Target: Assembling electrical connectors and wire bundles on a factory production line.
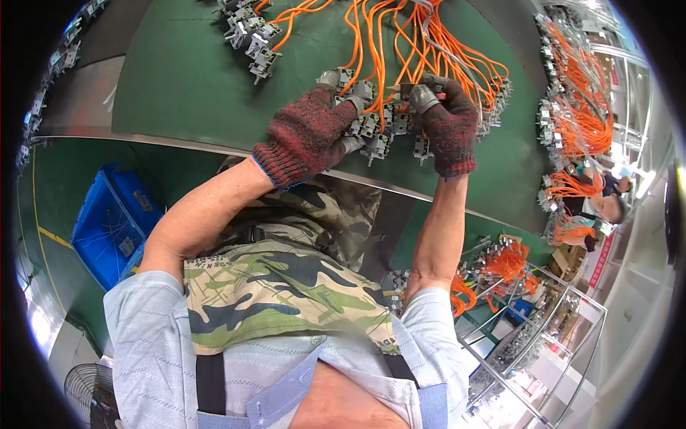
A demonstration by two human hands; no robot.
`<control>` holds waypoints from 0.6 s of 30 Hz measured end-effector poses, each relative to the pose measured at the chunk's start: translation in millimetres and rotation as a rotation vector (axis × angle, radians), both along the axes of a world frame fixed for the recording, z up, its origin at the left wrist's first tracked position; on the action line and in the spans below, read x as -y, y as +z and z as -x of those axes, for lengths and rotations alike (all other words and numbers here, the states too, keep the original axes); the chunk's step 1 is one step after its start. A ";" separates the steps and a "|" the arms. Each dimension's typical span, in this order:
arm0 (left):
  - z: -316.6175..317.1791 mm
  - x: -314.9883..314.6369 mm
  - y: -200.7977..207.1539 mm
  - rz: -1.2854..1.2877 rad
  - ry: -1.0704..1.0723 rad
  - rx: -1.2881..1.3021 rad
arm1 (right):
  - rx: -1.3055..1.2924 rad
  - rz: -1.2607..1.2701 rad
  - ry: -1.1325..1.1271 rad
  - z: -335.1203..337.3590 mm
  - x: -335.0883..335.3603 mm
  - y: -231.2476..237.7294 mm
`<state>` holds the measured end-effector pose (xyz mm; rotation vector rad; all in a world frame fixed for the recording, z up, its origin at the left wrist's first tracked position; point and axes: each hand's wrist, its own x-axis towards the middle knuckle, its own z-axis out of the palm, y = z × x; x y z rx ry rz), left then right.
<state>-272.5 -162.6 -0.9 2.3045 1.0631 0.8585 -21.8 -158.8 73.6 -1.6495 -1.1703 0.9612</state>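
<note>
My left hand [306,132], in a dark red and grey knit glove with grey-covered fingertips, closes around a grey connector block [346,76] on an orange cable. To its right, my right hand [449,129], gloved alike, pinches a small dark tool [406,91] whose pale tip points left toward the cables. Its exact kind is hard to make out. Below and between the hands lie several grey connectors [379,145] at the ends of orange cables [372,53]. A single connector [421,148] rests beside my right wrist.
More connectors [261,61] lie at the far left of the green tabletop [193,86], which has a metal front edge. A blue crate [107,229] stands on the floor at left. Cable bundles [579,93] hang at right, near people and a metal rack [564,336].
</note>
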 end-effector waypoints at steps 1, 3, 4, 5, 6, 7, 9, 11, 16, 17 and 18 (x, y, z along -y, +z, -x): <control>-0.2 -0.2 -0.1 -0.029 0.014 0.024 | 0.039 0.008 0.024 1.4 -0.3 -1.9; -0.5 -0.3 0.3 -0.045 0.011 0.021 | 0.031 0.029 0.058 3.8 -2.1 -3.2; -0.7 -0.5 0.6 -0.069 0.020 0.022 | 0.016 0.054 0.015 4.8 -3.2 -2.9; -0.5 -0.5 0.8 -0.064 0.021 0.016 | -0.015 0.052 0.005 5.8 -4.3 -2.8; -0.4 -0.4 1.0 -0.063 0.023 0.006 | -0.046 0.053 -0.016 6.7 -4.7 -2.6; -0.3 -0.3 1.2 -0.061 0.024 -0.004 | -0.090 0.044 -0.014 7.9 -4.9 -2.6; -0.1 -0.4 1.3 -0.046 0.019 0.006 | -0.172 0.048 -0.054 9.5 -4.3 -2.5; -0.2 -0.4 1.4 -0.037 0.014 0.021 | -0.162 0.040 -0.059 10.4 -3.5 -2.6; 0.1 -0.9 2.5 -0.080 0.014 -0.001 | -0.170 0.061 -0.078 10.4 -3.2 -3.4; 0.3 -0.7 3.0 -0.069 0.009 0.005 | -0.163 0.062 -0.063 10.2 -2.8 -4.0; 0.4 -0.7 3.4 -0.061 0.007 0.011 | -0.147 0.050 -0.070 9.8 -2.4 -4.7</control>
